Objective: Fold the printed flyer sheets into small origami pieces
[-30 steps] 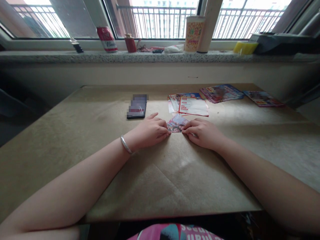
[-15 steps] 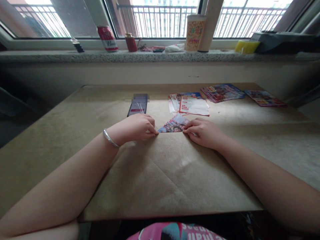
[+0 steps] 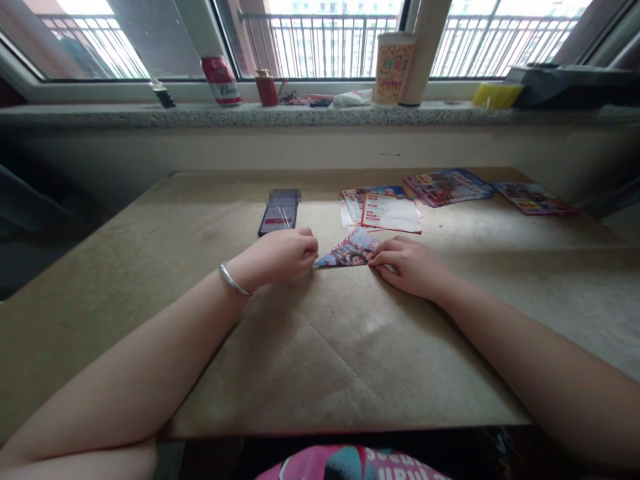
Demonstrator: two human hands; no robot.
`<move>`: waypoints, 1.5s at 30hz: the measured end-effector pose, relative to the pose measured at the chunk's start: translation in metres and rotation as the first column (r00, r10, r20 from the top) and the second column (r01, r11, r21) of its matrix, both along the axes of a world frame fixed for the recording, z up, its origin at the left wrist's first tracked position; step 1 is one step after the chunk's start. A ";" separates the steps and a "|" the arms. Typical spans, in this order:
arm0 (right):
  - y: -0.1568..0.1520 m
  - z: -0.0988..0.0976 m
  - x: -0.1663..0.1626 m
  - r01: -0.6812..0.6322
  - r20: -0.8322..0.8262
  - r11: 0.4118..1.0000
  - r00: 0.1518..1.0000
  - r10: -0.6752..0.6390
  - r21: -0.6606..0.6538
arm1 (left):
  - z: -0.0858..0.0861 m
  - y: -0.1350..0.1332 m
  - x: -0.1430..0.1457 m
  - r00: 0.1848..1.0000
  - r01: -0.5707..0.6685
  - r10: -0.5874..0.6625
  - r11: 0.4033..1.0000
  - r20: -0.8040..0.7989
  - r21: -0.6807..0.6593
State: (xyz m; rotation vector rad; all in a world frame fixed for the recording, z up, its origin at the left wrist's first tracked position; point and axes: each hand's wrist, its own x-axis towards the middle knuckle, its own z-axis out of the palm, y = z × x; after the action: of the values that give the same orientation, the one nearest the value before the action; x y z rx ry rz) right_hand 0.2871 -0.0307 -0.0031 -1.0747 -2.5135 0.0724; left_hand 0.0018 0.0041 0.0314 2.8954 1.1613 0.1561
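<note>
Fingers (image 3: 380,250) hide the folded leaflet's (image 3: 347,253) right corner

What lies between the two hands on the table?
In the head view, a folded colourful paper lies flat between the left hand and right hand, fingertips at each end.

**Hands pinning a folded leaflet**

On the brown paper-covered desk (image 3: 150,267), the left hand (image 3: 280,257) and right hand (image 3: 410,267) press opposite corners of a colourful folded triangular paper leaflet (image 3: 347,253). A black smartphone (image 3: 278,217) lies just beyond.
</note>
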 end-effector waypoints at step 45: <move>0.003 -0.009 -0.004 0.151 -0.181 0.988 0.971 -0.154 -0.031 | -0.042 -0.006 0.035 0.950 -0.023 0.028 1.000 0.311 -0.022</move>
State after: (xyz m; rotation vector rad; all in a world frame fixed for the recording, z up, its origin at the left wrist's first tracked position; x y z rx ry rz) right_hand 0.2827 -0.0273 -0.0125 -1.2075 -2.2643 0.1426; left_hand 0.0368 -0.0023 -0.0106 2.7073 1.1344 0.5763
